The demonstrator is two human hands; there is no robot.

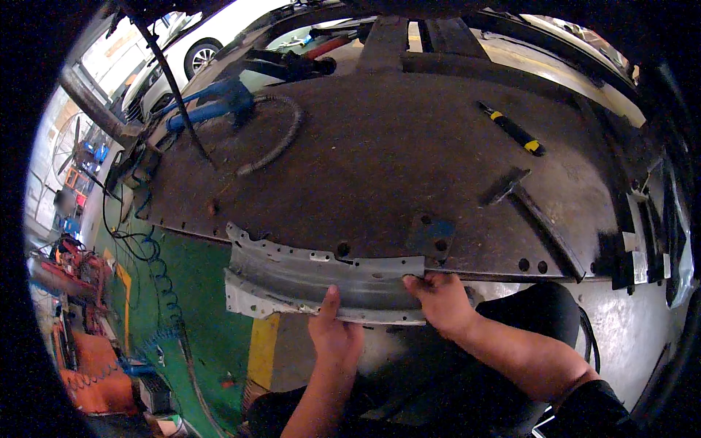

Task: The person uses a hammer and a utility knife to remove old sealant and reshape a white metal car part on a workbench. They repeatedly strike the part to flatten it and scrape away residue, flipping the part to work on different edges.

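Observation:
A long grey sheet-metal car body panel (292, 274), channel-shaped with small holes along its flanges, lies across the front edge of the workbench. From below, my left hand (336, 332) grips its near flange, thumb on top and fingers hidden underneath. At the panel's right end my right hand (444, 298) is closed on the edge, thumb and forefinger pinching it. Beyond my right hand a hammer (544, 226) rests on the bench, head toward the middle. Farther back lies a black-and-yellow utility knife (513, 130).
The dark metal workbench (365, 153) has holes along its front edge. A blue power tool (212, 106) with a grey hose (288, 139) sits at its back left. Coiled air hose (164, 277) hangs over the green floor at left. A white car (197, 51) stands beyond.

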